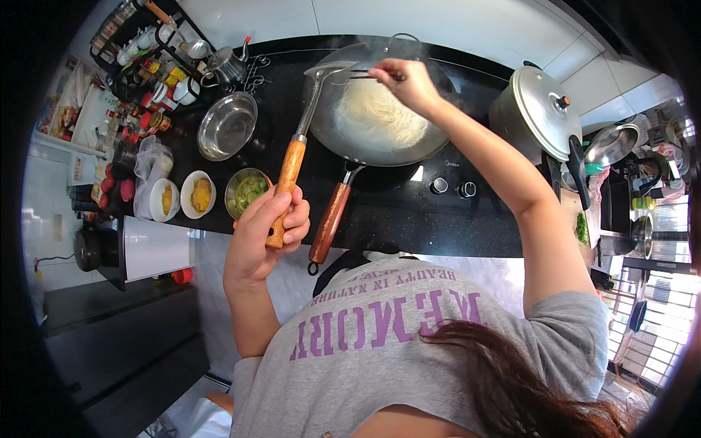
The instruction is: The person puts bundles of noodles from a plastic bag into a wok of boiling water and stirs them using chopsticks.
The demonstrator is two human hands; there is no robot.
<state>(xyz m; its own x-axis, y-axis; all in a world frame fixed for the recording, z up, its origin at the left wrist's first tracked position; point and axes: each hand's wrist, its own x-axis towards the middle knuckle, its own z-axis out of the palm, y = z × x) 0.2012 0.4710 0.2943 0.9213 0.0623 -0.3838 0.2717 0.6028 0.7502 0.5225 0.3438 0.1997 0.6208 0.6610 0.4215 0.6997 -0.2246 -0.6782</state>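
Observation:
My left hand (268,222) is closed around the wooden handle of a long metal cooking utensil (289,164). Its head is seen nearly edge-on above the left rim of the wok (328,123); whether it is a spatula or a ladle I cannot tell. Over the wok, my right hand (408,85) grips a pair of dark chopsticks (360,75), their tips close to the utensil's head. Pale thin noodles (386,117) lie in whitish, steaming liquid inside the wok. Its reddish wooden handle (330,222) points towards me.
A lidded pressure cooker (539,112) stands right of the wok. To the left are a steel basin (228,126), a bowl of green slices (251,191), two white bowls (198,194) of yellow food, and a kettle (223,63). Chopped greens (581,227) lie far right.

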